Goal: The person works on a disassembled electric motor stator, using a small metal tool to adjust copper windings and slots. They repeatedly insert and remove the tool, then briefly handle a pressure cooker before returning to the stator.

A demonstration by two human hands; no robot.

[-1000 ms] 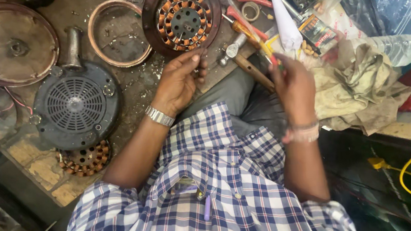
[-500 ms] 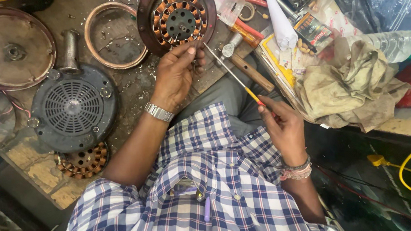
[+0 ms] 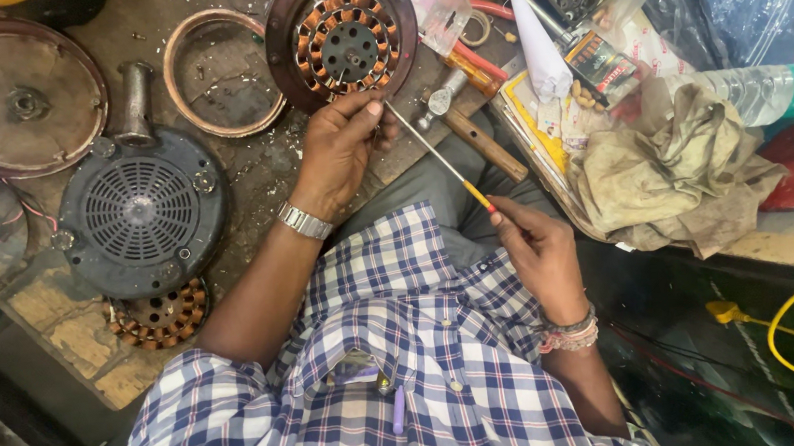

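stator [image 3: 342, 47]: round, copper coils, brown rim | screwdriver [image 3: 439, 159]: thin shaft

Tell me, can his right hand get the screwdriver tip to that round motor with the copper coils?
Probably yes. The right hand holds the screwdriver, whose tip already lies near the motor, beside the left hand steadying it. Nothing lies between them.

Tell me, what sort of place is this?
Probably a small repair workshop for electric fans or motors. A round stator with copper windings lies on the cluttered wooden workbench, beside a dark grilled motor housing; the right hand holds a thin screwdriver.
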